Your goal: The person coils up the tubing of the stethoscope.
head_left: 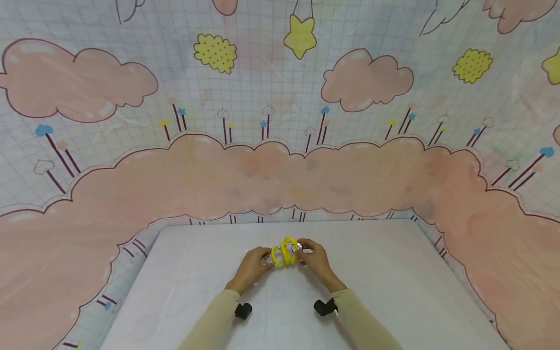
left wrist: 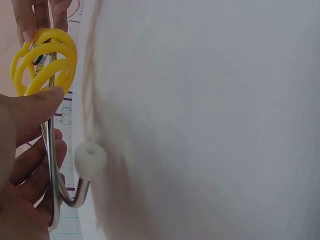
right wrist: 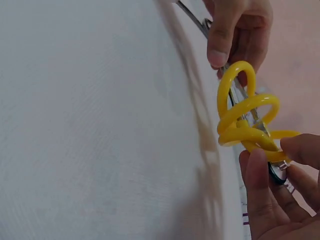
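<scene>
A stethoscope with yellow tubing [head_left: 285, 252] is held between both hands above the white table. Several loops of the tubing wrap around its metal ear tubes [left wrist: 53, 170]. My left hand [head_left: 253, 266] grips the ear tubes, its thumb touching the coil in the left wrist view. A white ear tip [left wrist: 91, 160] sticks out beside that hand. On the other side, my right hand [head_left: 317, 258] holds the coil's end with thumb and fingers. The round chest piece [right wrist: 278, 174], silver with a dark rim, sits among the right fingers, which partly hide it.
The white table [head_left: 175, 282] spreads under and around both hands. Behind its far edge hangs a cloth backdrop [head_left: 245, 180] printed with clouds and stars. Black mounts [head_left: 243, 311] stick out inward from both sleeves near the wrists.
</scene>
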Demonstrator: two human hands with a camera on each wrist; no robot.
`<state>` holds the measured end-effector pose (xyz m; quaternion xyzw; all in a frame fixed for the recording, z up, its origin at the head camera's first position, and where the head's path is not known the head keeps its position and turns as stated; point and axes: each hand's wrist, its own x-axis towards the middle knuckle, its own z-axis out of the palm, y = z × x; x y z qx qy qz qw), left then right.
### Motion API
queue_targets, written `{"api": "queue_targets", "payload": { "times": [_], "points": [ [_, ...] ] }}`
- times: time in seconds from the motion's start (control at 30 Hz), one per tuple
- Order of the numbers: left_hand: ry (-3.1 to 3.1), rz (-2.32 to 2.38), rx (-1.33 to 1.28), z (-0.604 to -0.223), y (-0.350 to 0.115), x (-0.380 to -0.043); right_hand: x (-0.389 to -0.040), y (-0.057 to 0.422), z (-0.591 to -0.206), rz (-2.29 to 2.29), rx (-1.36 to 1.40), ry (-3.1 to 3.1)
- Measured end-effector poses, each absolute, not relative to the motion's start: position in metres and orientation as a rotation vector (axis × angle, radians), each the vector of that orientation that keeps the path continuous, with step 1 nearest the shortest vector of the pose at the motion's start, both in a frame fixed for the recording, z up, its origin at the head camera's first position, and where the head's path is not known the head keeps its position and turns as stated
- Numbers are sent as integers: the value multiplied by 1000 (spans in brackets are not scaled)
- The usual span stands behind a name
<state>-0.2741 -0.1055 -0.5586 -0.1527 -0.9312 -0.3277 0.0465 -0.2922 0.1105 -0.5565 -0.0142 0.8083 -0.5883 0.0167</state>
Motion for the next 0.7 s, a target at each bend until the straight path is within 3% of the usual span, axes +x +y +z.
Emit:
{"api": "queue_targets", "payload": {
  "times": [0.7],
  "points": [
    [-2868, -1023, -367, -562, -120, -272, -292, 117, -561, -1678, -55, 2598]
  ]
}}
